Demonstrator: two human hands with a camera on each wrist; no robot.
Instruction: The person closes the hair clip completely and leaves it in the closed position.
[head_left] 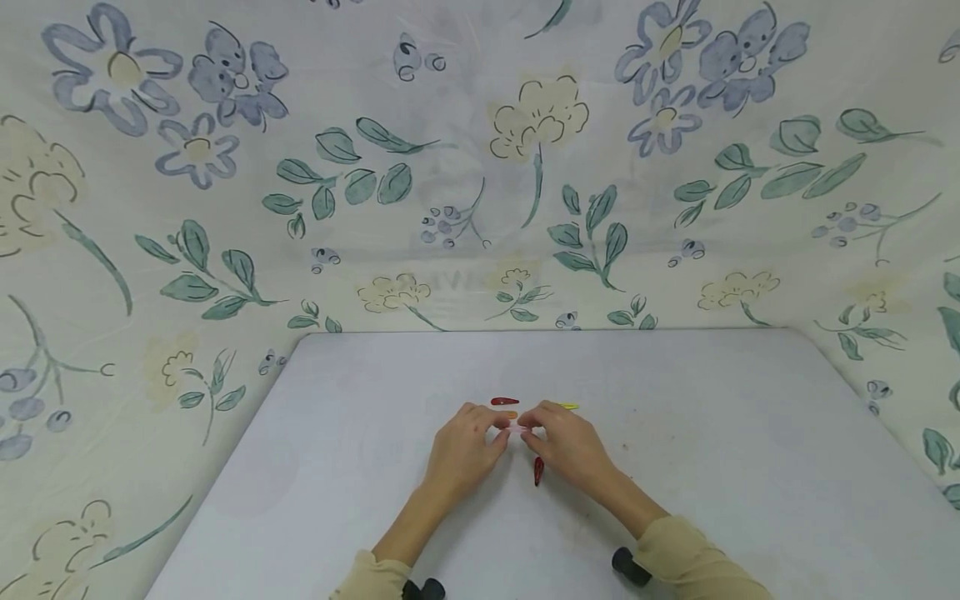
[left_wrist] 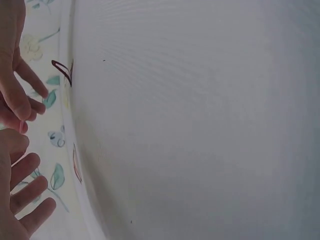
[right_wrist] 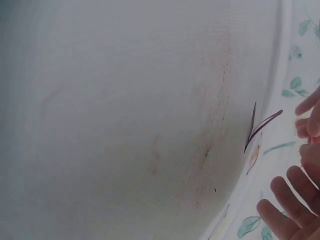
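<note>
In the head view, a small pink hair clip (head_left: 516,428) is between my left hand (head_left: 461,446) and my right hand (head_left: 572,443). Thumb and fingertips of each hand pinch it from either side, just above the table; the fingers cover much of it. The left wrist view shows a thin pink edge (left_wrist: 21,126) between the fingertips, the other fingers spread. A dark red snap hair clip (head_left: 538,472) lies beside my right thumb; the right wrist view shows its two arms (right_wrist: 252,131) sprung apart.
Beyond the hands lie a red clip (head_left: 505,401), an orange clip (head_left: 512,414) partly behind the left fingers, and a yellow clip (head_left: 570,406) behind the right hand. The white table (head_left: 360,375) meets floral cloth (head_left: 465,208) at its far edge.
</note>
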